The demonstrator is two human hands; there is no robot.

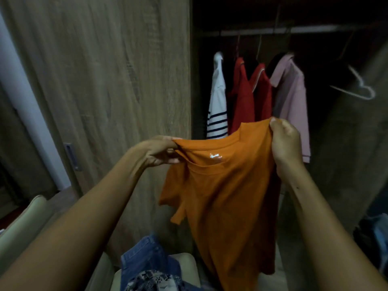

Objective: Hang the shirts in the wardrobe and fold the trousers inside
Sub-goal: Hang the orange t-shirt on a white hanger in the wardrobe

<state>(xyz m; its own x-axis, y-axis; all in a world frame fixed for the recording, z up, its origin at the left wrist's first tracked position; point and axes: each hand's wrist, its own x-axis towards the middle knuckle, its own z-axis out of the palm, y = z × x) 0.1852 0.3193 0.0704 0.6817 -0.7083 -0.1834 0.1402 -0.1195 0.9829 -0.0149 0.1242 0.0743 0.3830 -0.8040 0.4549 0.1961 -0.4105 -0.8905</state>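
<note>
An orange T-shirt (226, 198) hangs in the air in front of the open wardrobe, its neck opening toward me. My left hand (159, 152) pinches its left shoulder and my right hand (286, 141) grips its right shoulder, stretching the collar between them. Behind it, on the wardrobe rail (294, 30), hang a white striped shirt (217, 101), a red shirt (249, 97) and a pink shirt (291, 95). An empty white hanger (359, 87) hangs to the right of them. Blue denim trousers (147, 257) lie below on a pale seat.
The wooden sliding door (100, 80) covers the wardrobe's left half, with a recessed handle (72, 156). A patterned cloth (155, 280) lies on the denim. The pale seat (189, 267) stands at the bottom. Dark and blue clothes (373, 238) sit low at the right.
</note>
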